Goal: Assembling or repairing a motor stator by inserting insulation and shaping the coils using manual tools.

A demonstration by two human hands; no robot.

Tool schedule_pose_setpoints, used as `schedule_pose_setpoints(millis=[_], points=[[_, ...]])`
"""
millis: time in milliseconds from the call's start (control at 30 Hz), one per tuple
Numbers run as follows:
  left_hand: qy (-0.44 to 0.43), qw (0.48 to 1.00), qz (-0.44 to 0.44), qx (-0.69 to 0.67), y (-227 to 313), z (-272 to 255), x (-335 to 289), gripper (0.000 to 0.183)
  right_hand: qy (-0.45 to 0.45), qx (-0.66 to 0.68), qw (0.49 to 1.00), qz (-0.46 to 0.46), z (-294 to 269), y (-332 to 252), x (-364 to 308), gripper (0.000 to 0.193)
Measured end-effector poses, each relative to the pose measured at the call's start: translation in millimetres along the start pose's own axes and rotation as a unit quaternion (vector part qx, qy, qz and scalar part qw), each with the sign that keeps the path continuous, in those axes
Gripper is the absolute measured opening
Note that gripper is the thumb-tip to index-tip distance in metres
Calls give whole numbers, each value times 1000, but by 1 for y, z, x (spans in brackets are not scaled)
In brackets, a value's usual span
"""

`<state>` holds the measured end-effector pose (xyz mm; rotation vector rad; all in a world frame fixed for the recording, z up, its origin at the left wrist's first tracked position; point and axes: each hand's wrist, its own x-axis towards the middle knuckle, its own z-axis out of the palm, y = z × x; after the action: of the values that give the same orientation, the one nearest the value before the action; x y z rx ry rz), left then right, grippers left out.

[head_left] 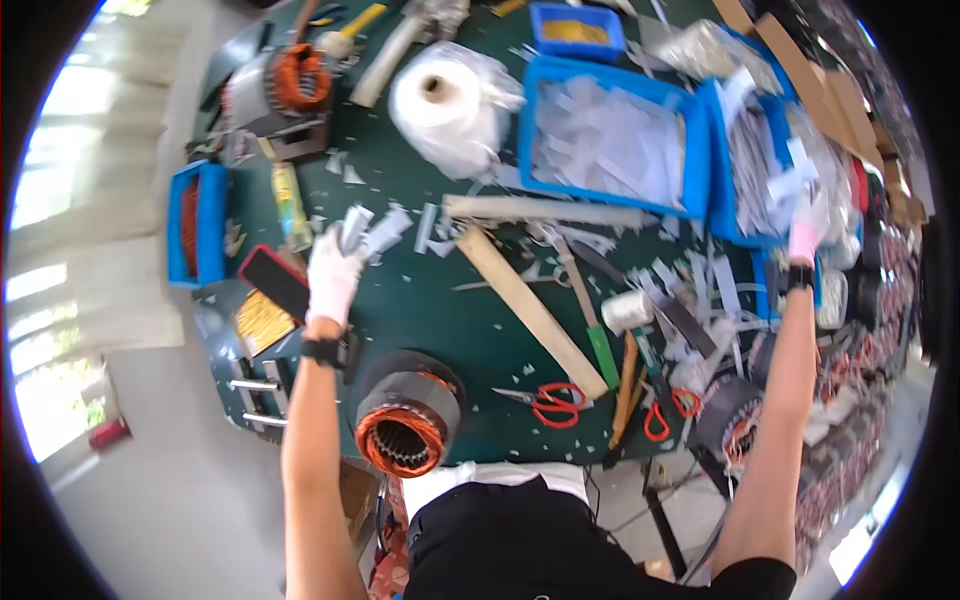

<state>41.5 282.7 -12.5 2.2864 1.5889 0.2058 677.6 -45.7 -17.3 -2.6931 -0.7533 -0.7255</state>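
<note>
Listing by position, hands first, grips as seen.

Left hand [335, 278], white-gloved: reaching forward on the left of the table; fingers are closing together on a pale strip [354, 228], its long axis running away from the body and leaning slightly right. Loose white scraps [388, 230] are lying just right of these fingertips.

Right hand [808, 222], white-gloved: stretching far out to the right, at the right side of a narrow blue bin [745, 240]. White pieces [793, 180] are showing at its fingertips, just forward of the glove; blur is hiding the grip, so whether it is clamping or only touching cannot be told.

Motor core [405, 420], one, copper-wound: resting at the near table edge, open end facing the body, behind and a little right of the left hand. Neither hand is touching it; the left is standing much nearer, the right well apart across the table.

Between the hands: a wooden board [530, 310] is slanting down to the right, red-handled scissors [557, 405] are lying near its lower end, and a wide blue bin [615, 200] is holding more white sheets.
</note>
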Motion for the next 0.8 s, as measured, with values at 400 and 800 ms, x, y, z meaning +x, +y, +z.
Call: schedule_pose_setpoints(millis=[400, 800], points=[[-183, 977, -36, 108, 5, 43, 44, 49, -54, 322, 910, 255, -108, -101, -97, 39], [-309, 797, -113, -507, 92, -39, -102, 22, -336, 693, 523, 366, -175, -270, -240, 20]])
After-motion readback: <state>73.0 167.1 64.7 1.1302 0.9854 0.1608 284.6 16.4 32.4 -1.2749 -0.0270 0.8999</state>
